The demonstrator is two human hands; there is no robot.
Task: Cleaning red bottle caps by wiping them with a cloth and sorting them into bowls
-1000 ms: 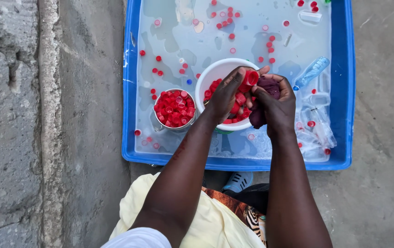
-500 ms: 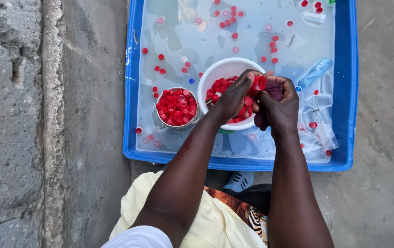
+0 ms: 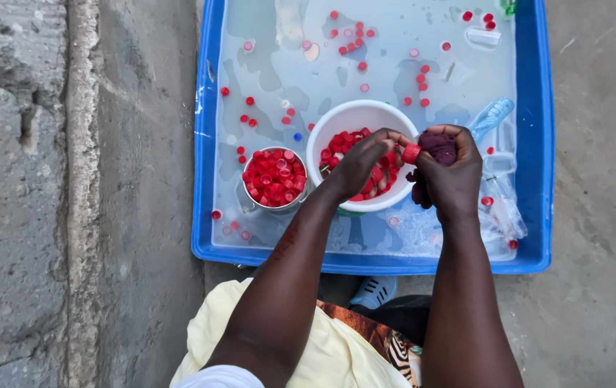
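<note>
left hand (image 3: 362,162) pinches red cap (image 3: 411,152) over white bowl (image 3: 329,126) rim

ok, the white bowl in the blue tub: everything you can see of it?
The white bowl is round, looks like plastic, and sits upright near the middle of the blue tub, in shallow cloudy water. It holds a heap of red bottle caps. The left hand reaches over its right side, hiding part of the rim. A smaller metal cup of caps stands just left, apparently not touching it.
</note>
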